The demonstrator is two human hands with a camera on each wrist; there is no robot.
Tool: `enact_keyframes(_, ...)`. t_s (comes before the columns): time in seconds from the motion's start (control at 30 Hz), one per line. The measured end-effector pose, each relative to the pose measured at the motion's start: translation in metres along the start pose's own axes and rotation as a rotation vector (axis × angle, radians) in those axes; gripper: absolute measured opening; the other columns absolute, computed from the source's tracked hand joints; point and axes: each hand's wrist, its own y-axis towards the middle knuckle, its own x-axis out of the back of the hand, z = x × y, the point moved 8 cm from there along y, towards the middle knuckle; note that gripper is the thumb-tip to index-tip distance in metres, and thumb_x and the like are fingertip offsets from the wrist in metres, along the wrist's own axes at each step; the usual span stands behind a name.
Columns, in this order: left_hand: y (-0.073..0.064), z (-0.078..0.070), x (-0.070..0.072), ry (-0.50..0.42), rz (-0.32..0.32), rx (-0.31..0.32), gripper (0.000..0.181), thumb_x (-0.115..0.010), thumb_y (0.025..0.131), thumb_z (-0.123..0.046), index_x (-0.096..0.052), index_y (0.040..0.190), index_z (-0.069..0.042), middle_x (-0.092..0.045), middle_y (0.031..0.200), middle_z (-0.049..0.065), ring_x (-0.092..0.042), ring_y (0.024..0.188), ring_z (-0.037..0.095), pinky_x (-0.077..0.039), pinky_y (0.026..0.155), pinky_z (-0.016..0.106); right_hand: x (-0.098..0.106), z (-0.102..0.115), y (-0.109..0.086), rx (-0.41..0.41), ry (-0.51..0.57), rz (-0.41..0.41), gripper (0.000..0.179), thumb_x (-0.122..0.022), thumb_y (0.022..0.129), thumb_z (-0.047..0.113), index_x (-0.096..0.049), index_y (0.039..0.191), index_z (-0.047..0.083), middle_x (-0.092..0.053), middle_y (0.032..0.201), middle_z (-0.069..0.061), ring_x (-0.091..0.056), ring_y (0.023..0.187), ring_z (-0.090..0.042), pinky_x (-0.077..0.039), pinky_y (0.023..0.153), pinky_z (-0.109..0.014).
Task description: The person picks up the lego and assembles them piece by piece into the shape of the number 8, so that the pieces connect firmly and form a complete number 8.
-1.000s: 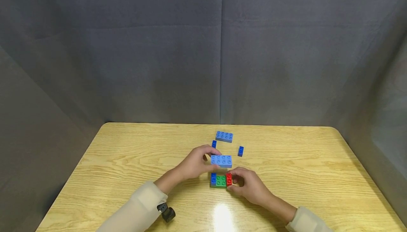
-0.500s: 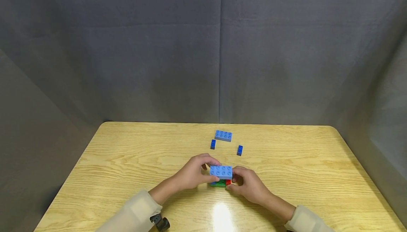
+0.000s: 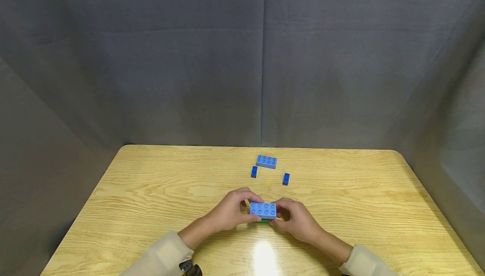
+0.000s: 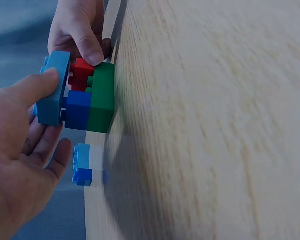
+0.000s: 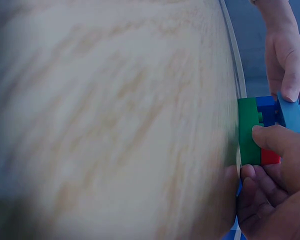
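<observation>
My left hand [image 3: 232,212] pinches a light blue eight-stud toy building brick [image 3: 263,210] between thumb and fingers, studs up. It hangs just over a small stack, with a narrow gap showing in the left wrist view. That stack has a green brick [image 4: 103,97] at the bottom, with a small blue brick [image 4: 78,109] on one end and a small red brick [image 4: 82,73] on the other. My right hand [image 3: 298,220] grips the stack at its red end, thumb across the green and red bricks. From the head view, the light blue brick hides most of the stack.
Behind the hands, another light blue brick [image 3: 266,161] lies on the wooden table [image 3: 151,183]. Two small dark blue bricks, a left one [image 3: 254,171] and a right one [image 3: 286,179], lie in front of it. A grey curtain [image 3: 189,78] hangs beyond the table.
My left hand has brought the light blue brick toward the body and down over the stack, covering it in the head view. The right hand has kept its grip at the red end.
</observation>
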Motion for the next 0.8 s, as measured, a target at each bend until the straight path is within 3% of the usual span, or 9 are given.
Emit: enact_keyframes(0.8, 0.0021, 0.0059, -0.0029, 0.004, -0.030, 0.015, 0.034, -0.078, 0.076, -0.026, -0.066, 0.108, -0.024, -0.058, 0.095, -0.015, -0.053, 0.086, 0.004, -0.049, 0.076, 0.023, 0.0002, 0.0016, -0.0002, -0.016, -0.018, -0.001, 0.023, -0.077, 0.078, 0.010, -0.065, 0.096, 0.018, -0.057, 0.085, 0.010, -0.054, 0.076, -0.016, -0.048, 0.063, -0.024)
